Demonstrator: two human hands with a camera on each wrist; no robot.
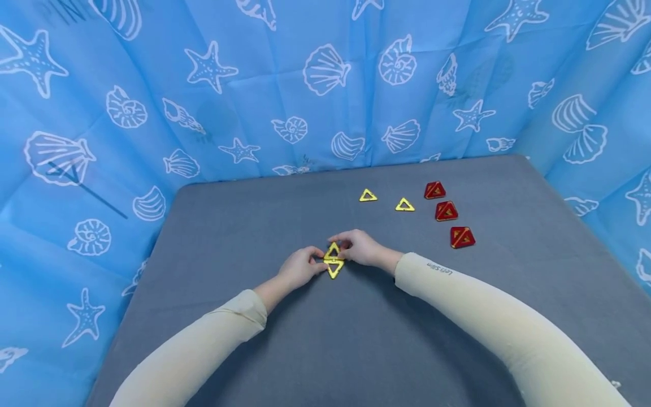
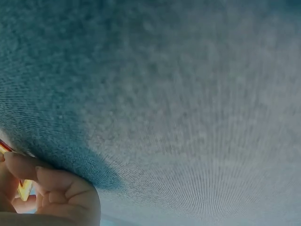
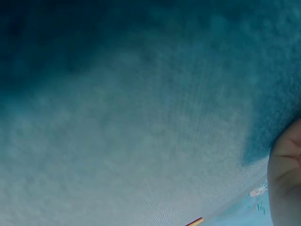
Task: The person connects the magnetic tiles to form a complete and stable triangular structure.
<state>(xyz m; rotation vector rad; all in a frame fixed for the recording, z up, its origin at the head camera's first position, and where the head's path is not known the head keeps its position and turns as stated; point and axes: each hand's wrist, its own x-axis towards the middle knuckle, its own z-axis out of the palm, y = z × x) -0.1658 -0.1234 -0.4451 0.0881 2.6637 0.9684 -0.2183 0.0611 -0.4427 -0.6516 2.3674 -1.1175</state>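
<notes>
At the middle of the table in the head view, two yellow triangle frames lie edge to edge as a diamond: an upper triangle (image 1: 333,246) pointing away and a lower triangle (image 1: 333,275) pointing toward me. My left hand (image 1: 297,268) pinches the pair from the left, its fingertips right where the two edges meet. From the right, my right hand (image 1: 363,248) grips the upper triangle between thumb and fingers. The left wrist view has the left hand's curled fingers (image 2: 66,193) beside a yellow piece (image 2: 25,190). Only part of the right hand (image 3: 286,174) enters the right wrist view.
Two more yellow triangles, one farther left (image 1: 368,198) and one nearer (image 1: 404,208), lie beyond my hands. Three dark red pieces, back (image 1: 434,190), middle (image 1: 446,211) and front (image 1: 462,237), form a column on the right. A blue shell-print curtain (image 1: 285,85) surrounds the grey table (image 1: 244,226).
</notes>
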